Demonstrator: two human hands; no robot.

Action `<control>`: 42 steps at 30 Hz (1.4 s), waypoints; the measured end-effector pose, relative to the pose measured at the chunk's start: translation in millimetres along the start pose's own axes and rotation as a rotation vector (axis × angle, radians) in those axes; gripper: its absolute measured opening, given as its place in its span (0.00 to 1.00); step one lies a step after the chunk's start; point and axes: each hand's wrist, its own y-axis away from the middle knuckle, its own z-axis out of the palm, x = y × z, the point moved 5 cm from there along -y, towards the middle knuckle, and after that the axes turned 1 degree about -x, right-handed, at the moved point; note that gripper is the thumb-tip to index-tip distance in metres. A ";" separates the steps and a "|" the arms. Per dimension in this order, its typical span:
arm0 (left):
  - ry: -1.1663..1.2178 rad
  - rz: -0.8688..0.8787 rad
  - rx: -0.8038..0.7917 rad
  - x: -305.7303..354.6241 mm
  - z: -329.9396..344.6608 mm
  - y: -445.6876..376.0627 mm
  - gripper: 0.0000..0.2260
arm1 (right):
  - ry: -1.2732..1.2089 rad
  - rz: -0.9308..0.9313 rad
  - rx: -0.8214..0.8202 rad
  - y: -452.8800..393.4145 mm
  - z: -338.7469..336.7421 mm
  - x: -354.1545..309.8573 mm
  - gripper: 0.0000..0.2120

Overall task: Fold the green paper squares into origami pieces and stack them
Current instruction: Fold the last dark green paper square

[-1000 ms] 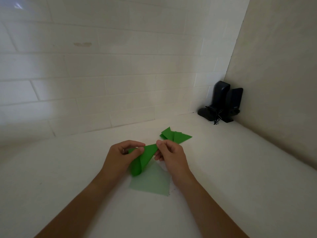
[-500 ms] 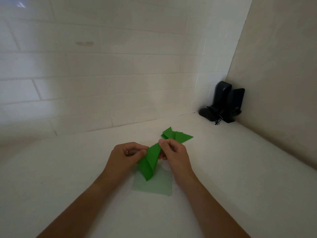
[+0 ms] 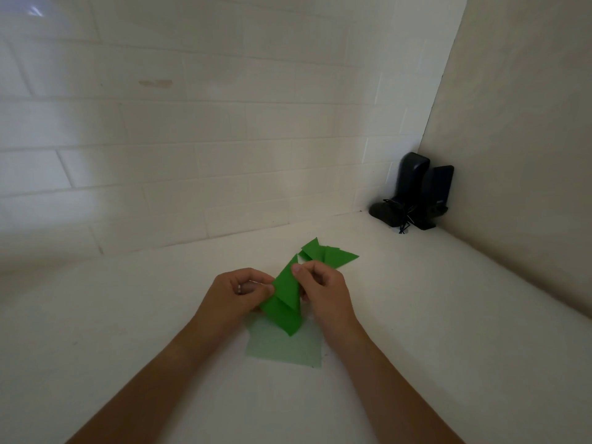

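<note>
My left hand [image 3: 238, 291] and right hand [image 3: 323, 291] each keep a pinching grip on the folded green paper [image 3: 286, 302], held just above a pale green square [image 3: 285, 347] on the table [image 3: 448, 315]; folded pieces [image 3: 326, 254] lie just beyond.

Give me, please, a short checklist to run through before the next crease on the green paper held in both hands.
1. Left hand grips the folded green paper: ok.
2. Right hand pinches its upper edge: ok.
3. Edges lined up for a clean crease: cannot tell, fingers hide them.
4. Pale green sheet lies flat on the white surface beneath: ok.
5. Pile of folded pieces sits apart from the hands, beyond them: ok.
6. Black device in the corner is out of the way: ok.
</note>
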 end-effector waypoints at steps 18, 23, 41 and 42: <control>0.068 -0.015 0.083 3.1 -2.4 1.6 0.05 | 0.087 -0.037 -0.076 -1.8 5.1 5.4 0.15; 0.083 -0.010 0.114 4.2 -3.7 2.0 0.05 | 0.047 -0.036 -0.093 -1.0 5.7 3.0 0.13; 0.114 0.029 0.146 4.5 -10.2 0.2 0.04 | 0.034 -0.019 -0.139 -1.7 6.7 5.2 0.14; 0.121 0.029 0.157 4.1 -11.5 -0.2 0.04 | 0.033 -0.013 -0.149 -1.2 7.3 4.6 0.14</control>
